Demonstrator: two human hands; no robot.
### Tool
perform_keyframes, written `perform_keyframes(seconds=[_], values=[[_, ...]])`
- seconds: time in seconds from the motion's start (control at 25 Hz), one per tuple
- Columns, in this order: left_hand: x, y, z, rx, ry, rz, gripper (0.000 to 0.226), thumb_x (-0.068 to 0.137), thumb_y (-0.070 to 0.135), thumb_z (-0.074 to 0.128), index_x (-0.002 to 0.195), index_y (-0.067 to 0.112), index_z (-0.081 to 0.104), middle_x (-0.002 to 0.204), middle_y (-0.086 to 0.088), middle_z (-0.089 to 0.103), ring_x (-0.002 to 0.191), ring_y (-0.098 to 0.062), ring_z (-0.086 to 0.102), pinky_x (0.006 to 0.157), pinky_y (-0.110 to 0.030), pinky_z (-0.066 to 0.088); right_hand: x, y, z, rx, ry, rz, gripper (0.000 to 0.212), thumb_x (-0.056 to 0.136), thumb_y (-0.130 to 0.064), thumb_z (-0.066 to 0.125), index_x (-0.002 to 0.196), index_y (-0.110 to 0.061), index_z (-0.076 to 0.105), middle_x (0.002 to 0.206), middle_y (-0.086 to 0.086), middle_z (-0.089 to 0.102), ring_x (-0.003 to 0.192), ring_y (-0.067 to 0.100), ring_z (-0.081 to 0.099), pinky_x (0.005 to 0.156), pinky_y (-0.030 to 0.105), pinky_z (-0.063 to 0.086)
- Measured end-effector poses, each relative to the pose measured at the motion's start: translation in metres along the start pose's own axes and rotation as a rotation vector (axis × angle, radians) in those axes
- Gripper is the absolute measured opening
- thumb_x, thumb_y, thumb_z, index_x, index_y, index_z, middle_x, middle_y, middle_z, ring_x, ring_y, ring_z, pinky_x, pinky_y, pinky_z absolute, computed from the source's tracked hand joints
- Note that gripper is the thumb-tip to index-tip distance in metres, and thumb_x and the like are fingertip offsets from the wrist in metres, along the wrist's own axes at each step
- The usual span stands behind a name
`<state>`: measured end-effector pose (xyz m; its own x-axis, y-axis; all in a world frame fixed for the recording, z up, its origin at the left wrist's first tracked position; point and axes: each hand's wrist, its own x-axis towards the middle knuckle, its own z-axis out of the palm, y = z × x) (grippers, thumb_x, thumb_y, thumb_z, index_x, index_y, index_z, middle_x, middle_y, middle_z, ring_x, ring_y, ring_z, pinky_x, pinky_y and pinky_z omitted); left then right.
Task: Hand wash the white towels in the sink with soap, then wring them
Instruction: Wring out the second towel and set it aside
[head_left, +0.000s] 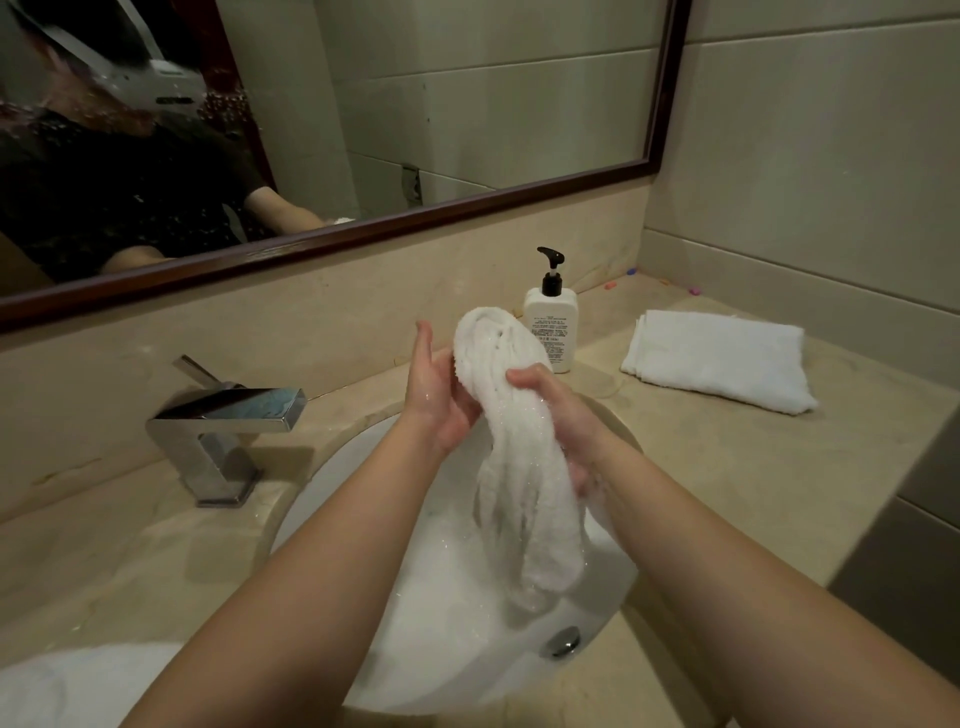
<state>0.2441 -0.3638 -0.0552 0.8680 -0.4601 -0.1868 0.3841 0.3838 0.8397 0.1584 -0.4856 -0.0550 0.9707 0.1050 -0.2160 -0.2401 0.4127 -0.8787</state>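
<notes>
A wet white towel (519, 467), rolled into a long bundle, hangs over the white sink (332, 499), which holds foamy water. My right hand (558, 415) grips the towel's middle from the right, fingers curled round it. My left hand (441, 395) lies against the towel's left side with straight fingers pointing up. A white soap bottle (551, 327) with a black pump stands on the counter just behind the towel. A second white towel (719, 358) lies folded on the counter at the right. Another white towel (72, 686) sits at the bottom left corner.
A chrome faucet (223, 431) stands left of the sink, its spout off. A dark-framed mirror (322, 244) runs along the back wall. The beige stone counter (701, 467) extends right to a tiled wall, with small coloured bits in the far corner.
</notes>
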Motion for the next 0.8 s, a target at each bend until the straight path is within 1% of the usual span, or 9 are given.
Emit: perform_keyframes(seconds=[0.12,0.16,0.24,0.32,0.4,0.48,0.56,0.68,0.8], values=[[0.008,-0.019,-0.008,-0.136,-0.021,-0.099,0.083,0.083,0.078,0.056,0.116,0.005,0.076,0.123,-0.020,0.069,0.113,-0.037,0.068,0.108,-0.047,0.047,0.005,0.003,0.001,0.137,-0.020,-0.029,0.036,0.090,-0.035,0.047,0.103,-0.006,0.064,0.077,0.012,0.068,0.063,0.022,0.066,0.058,0.029,0.053],[0.008,-0.022,-0.009,-0.115,-0.067,-0.129,0.088,0.076,0.083,0.058,0.112,0.006,0.077,0.116,-0.019,0.070,0.102,-0.032,0.069,0.100,-0.041,0.051,0.006,0.007,0.002,0.164,-0.037,-0.017,0.040,0.084,-0.038,0.052,0.104,-0.005,0.062,0.078,0.012,0.066,0.064,0.022,0.065,0.060,0.030,0.053],[0.007,-0.024,-0.007,-0.094,-0.155,-0.199,0.096,0.071,0.089,0.054,0.111,0.004,0.074,0.094,-0.015,0.070,0.069,-0.021,0.066,0.070,-0.027,0.054,0.009,0.016,0.005,0.213,-0.083,0.047,0.053,0.076,-0.046,0.062,0.106,-0.002,0.059,0.074,0.010,0.062,0.061,0.021,0.062,0.059,0.028,0.052],[0.007,-0.018,-0.003,-0.064,-0.204,-0.224,0.090,0.076,0.084,0.055,0.116,0.004,0.071,0.098,-0.011,0.073,0.075,-0.018,0.068,0.069,-0.028,0.054,0.011,0.025,0.007,0.200,-0.040,0.047,0.063,0.088,-0.054,0.056,0.125,-0.003,0.055,0.077,0.009,0.068,0.065,0.020,0.068,0.061,0.028,0.055],[0.010,-0.013,0.000,0.032,-0.146,-0.193,0.068,0.090,0.070,0.053,0.094,0.007,0.077,0.085,-0.008,0.075,0.072,-0.019,0.072,0.067,-0.029,0.057,0.012,0.032,0.007,0.085,0.053,0.027,0.076,0.090,-0.075,0.044,0.135,-0.016,0.057,0.094,0.007,0.075,0.085,0.020,0.074,0.074,0.032,0.057],[0.013,-0.009,-0.001,0.175,-0.088,-0.170,0.047,0.098,0.050,0.056,0.083,0.008,0.073,0.071,-0.007,0.072,0.061,-0.019,0.071,0.058,-0.028,0.057,0.011,0.039,0.006,-0.071,0.157,0.053,0.103,0.060,-0.097,0.053,0.129,-0.022,0.064,0.098,0.006,0.076,0.091,0.023,0.073,0.084,0.039,0.057],[0.014,-0.011,0.000,0.289,-0.064,-0.173,0.028,0.099,0.035,0.062,0.085,0.011,0.067,0.070,-0.006,0.070,0.059,-0.017,0.069,0.056,-0.028,0.057,0.009,0.046,-0.001,-0.220,0.239,0.061,0.116,0.039,-0.099,0.063,0.124,-0.021,0.068,0.104,0.008,0.076,0.098,0.027,0.072,0.096,0.045,0.055],[0.017,-0.020,0.004,0.417,0.016,-0.187,0.018,0.093,0.025,0.073,0.092,0.008,0.067,0.070,-0.006,0.068,0.056,-0.015,0.068,0.051,-0.027,0.055,0.000,0.045,-0.002,-0.337,0.298,0.040,0.084,0.061,-0.079,0.072,0.117,-0.016,0.071,0.099,0.008,0.077,0.092,0.025,0.074,0.092,0.039,0.057],[0.019,-0.020,0.009,0.540,0.165,-0.111,0.054,0.079,0.029,0.087,0.118,0.001,0.062,0.090,-0.009,0.074,0.066,-0.018,0.069,0.047,-0.022,0.052,-0.009,0.042,-0.005,-0.395,0.325,-0.002,0.051,0.083,-0.059,0.069,0.107,-0.014,0.073,0.090,0.007,0.078,0.081,0.023,0.075,0.074,0.031,0.058]])
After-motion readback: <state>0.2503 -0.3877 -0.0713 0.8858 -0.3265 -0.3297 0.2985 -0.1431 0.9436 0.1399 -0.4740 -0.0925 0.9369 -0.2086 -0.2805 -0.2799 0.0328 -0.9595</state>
